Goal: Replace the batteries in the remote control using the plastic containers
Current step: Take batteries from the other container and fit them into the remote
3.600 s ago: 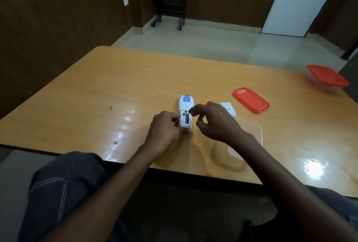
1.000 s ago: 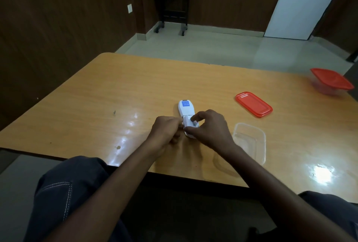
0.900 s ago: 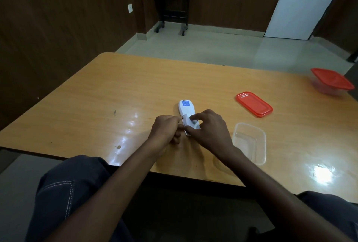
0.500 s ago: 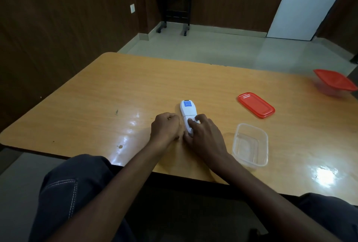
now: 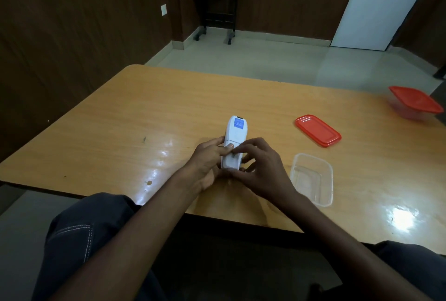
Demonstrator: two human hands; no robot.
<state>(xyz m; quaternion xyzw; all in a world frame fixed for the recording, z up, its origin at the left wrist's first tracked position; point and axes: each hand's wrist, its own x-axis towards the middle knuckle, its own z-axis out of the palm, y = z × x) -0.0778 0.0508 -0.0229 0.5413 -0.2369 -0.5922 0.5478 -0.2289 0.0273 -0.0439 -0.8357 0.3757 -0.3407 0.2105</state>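
Note:
A white remote control [image 5: 234, 137] with a blue label near its far end is held back side up, its near end raised a little off the wooden table [image 5: 144, 117]. My left hand [image 5: 208, 161] grips its left side, thumb on the back cover. My right hand [image 5: 261, 168] holds the near end from the right, fingers on the cover. An open clear plastic container [image 5: 312, 178] stands just right of my right hand. Its red lid [image 5: 317, 130] lies flat farther back.
A second clear container with a red lid [image 5: 414, 102] stands at the table's far right edge. The near table edge runs just below my wrists. A dark side table [image 5: 216, 9] stands against the far wall, and a white door [image 5: 376, 4] is at the back right.
The small white cover that lay beside the remote is now on its back. Both hands have closed around the remote's near end and lifted it slightly off the table.

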